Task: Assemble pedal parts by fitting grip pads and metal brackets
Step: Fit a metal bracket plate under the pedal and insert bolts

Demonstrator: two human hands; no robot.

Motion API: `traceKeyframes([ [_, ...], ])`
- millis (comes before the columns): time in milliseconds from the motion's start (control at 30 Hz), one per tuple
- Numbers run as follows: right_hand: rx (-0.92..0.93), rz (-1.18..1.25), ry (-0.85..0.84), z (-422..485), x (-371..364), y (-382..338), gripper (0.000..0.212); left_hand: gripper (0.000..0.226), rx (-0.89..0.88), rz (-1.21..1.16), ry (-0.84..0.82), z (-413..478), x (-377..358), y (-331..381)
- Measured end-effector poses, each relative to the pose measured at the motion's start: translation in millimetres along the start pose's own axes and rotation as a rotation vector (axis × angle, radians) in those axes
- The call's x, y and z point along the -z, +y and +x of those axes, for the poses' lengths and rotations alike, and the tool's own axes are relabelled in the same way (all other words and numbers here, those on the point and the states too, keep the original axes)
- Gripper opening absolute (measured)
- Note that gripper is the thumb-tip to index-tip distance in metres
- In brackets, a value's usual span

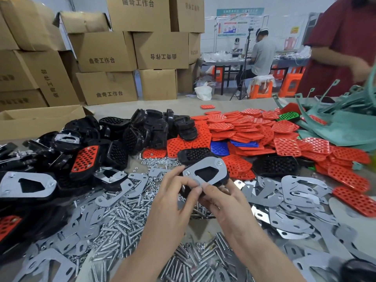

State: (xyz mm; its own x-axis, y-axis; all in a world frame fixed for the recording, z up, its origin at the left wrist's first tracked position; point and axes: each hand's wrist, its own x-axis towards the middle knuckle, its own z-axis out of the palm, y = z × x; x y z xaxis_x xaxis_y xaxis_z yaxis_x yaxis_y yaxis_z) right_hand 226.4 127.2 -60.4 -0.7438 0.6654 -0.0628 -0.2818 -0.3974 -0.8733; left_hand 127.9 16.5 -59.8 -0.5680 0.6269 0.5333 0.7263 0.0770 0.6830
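Head view: two hands hold one black pedal up over the table, near the middle. A gray metal bracket lies flat on top of the pedal, with a small bolt head at each far corner. The left hand pinches the near edge of the bracket with its thumb and first finger. The right hand curls under the pedal and holds it, thumb on the near edge.

Under the hands lies a heap of shiny bolts. Loose brackets lie to the right, and small nuts sit just past the hands. A pile of black pedals is on the left, some with red pads or brackets on them. A big pile of red pads is on the right, with a few blue pads and a green pad among them. Brown boxes are stacked behind the table. A person in red stands at the far right.
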Motion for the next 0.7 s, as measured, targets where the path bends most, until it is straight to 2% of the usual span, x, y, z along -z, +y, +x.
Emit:
traceKeyframes([
  [167,-0.013,0.007,0.017,0.8,1.4,-0.7,0.024,0.017,-0.032,0.004,-0.028,0.1,-0.3,1.7],
  [300,-0.003,-0.005,0.016,1.2,0.8,-0.1,0.026,0.017,0.023,-0.05,-0.016,-0.7,-1.0,0.9],
  [433,0.02,-0.044,0.046,1.4,-0.7,1.4,0.028,0.006,0.022,0.007,-0.006,0.3,-1.6,-0.6],
  [700,0.023,-0.1,0.065,1.8,-0.5,-0.5,0.026,0.012,-0.001,-0.021,-0.028,1.2,-0.2,0.1],
])
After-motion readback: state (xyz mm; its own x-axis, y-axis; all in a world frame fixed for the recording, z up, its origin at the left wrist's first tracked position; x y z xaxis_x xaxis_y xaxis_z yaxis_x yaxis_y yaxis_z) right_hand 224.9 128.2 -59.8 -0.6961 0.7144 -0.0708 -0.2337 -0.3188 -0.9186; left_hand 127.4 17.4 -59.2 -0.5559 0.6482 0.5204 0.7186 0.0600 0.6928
